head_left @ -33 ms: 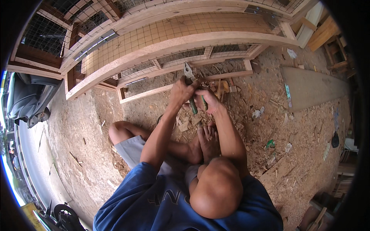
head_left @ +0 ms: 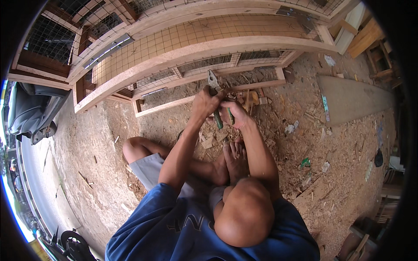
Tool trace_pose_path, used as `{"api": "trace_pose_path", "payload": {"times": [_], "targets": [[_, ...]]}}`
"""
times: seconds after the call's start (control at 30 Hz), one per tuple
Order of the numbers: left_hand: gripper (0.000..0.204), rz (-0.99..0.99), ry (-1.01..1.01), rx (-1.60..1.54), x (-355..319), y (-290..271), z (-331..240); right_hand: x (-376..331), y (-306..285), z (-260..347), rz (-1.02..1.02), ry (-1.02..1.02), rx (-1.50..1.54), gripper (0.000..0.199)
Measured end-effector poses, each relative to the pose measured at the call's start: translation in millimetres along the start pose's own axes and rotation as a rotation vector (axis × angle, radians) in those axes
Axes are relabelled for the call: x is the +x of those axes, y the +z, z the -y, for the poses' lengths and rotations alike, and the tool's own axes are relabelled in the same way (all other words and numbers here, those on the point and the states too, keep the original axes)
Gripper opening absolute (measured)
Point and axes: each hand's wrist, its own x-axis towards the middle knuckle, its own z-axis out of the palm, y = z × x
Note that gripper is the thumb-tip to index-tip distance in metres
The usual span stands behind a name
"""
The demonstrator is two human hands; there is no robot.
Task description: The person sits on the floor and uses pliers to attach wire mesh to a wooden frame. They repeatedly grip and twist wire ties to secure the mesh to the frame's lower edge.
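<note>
A pair of pliers (head_left: 212, 81) with green handles points its metal jaws away from me, just over the front rail of a low wooden frame. My left hand (head_left: 204, 103) is closed around the pliers below the jaws. My right hand (head_left: 236, 114) is curled in close beside it, gripping at the other green handle. Fingers of both hands overlap, hiding the pivot. Whether anything sits between the jaws is too small to tell. The low wooden frame (head_left: 167, 107) lies right beyond my hands, part of a wooden cage (head_left: 196, 47) with wire mesh.
Wood shavings and offcuts cover the ground (head_left: 313, 143) around my legs and bare foot. A flat board (head_left: 357, 100) lies at the right. Timber pieces (head_left: 368, 37) lean at the far right. A parked motorbike (head_left: 37, 108) stands at the left, beside the road.
</note>
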Motion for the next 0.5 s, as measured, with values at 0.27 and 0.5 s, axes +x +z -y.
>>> {"api": "trace_pose_path", "payload": {"times": [0.27, 0.5], "targets": [[0.061, -0.080, 0.066, 0.137, 6.9, -2.1, -9.7, 9.1, 0.9, 8.6, 0.035, -0.017, 0.089, 0.030], [0.063, -0.095, 0.050, 0.074, 1.8, 1.6, -8.2, 9.7, 0.0, 10.5, -0.188, 0.003, -0.163, 0.020]]}}
